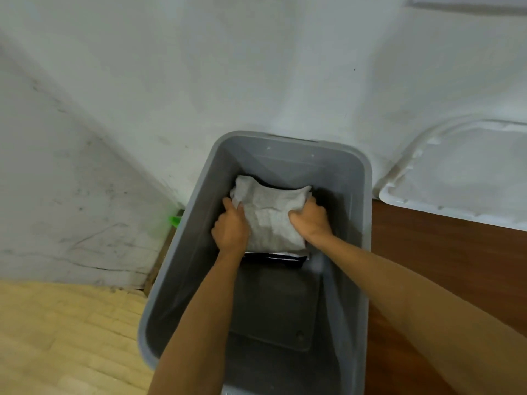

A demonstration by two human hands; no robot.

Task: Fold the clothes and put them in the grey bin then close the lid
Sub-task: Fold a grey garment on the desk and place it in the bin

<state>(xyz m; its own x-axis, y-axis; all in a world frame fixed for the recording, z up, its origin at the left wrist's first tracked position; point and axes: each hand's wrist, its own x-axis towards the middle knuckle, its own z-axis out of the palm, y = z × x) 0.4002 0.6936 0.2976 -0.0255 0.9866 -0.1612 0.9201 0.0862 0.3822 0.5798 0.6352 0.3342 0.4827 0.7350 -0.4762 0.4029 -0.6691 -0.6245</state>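
Observation:
The grey bin (368,178) stands open below me, against a white wall. Inside it, toward the far end, lies a folded light grey garment (271,212) on top of a dark folded garment (273,259) with white stripes. My left hand (231,226) grips the grey garment's left edge, thumb on top. Its right edge is held by my right hand (310,220), fingers curled round it. Both forearms reach down into the bin. The white lid (456,172) leans against the wall to the right.
A brown wooden surface (427,252) runs along the bin's right side, under the lid. Pale wood flooring (65,337) lies at lower left. A small green object (174,220) sits by the wall left of the bin.

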